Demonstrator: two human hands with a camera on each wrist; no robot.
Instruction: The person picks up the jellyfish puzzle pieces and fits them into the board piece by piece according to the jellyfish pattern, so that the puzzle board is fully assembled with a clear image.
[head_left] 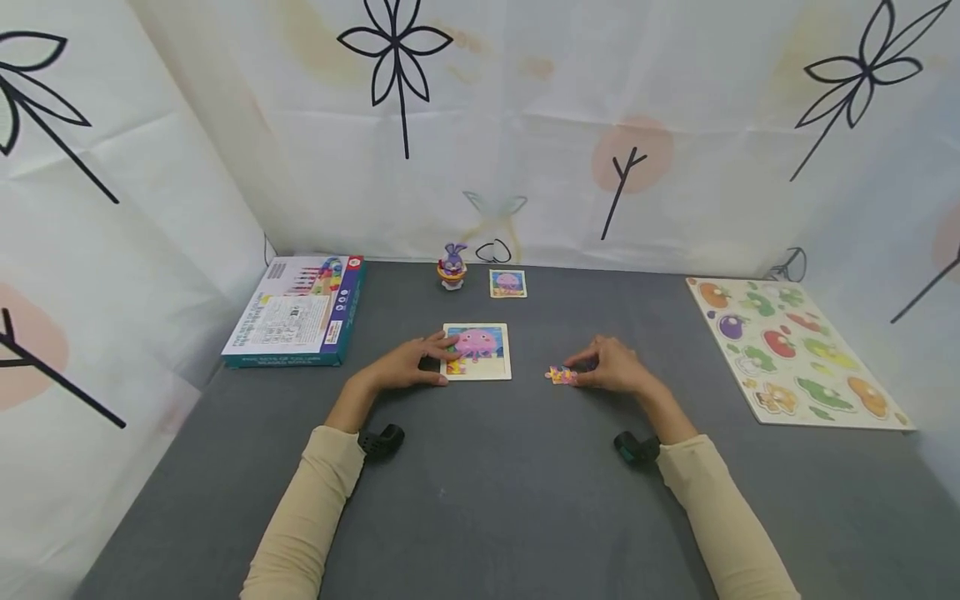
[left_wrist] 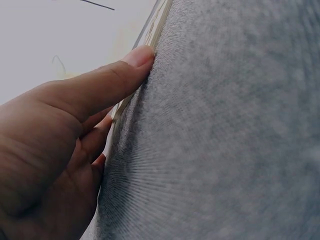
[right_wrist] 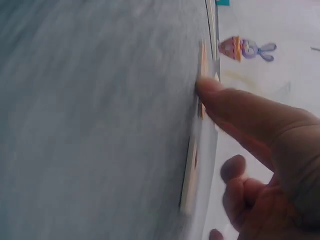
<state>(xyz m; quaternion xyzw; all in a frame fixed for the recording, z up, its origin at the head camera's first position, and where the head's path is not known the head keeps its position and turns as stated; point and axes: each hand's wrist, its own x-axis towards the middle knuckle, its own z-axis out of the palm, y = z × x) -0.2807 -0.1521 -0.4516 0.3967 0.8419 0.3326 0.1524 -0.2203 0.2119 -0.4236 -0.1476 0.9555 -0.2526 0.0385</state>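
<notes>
A square jigsaw puzzle (head_left: 491, 342) with a pink octopus picture lies flat on the grey table. My left hand (head_left: 411, 363) rests at its left side, fingers spread over the picture and thumb at the near-left corner. In the left wrist view the thumb (left_wrist: 140, 57) presses along the pale board edge. To the right of the board, my right hand (head_left: 617, 367) pinches a small yellow and pink puzzle piece (head_left: 559, 375) between thumb and fingers. The right wrist view shows the thumb against that piece's edge, with another thin, pale-edged flat piece (right_wrist: 189, 175) lying nearby.
Behind the board stand a purple rabbit figurine (head_left: 452, 267) and a small octopus picture card (head_left: 508, 283). A boxed game (head_left: 292, 312) lies at the back left. At the right is a large board with fruit and vegetable pictures (head_left: 795, 354). White printed cloth (head_left: 495, 142) walls the table.
</notes>
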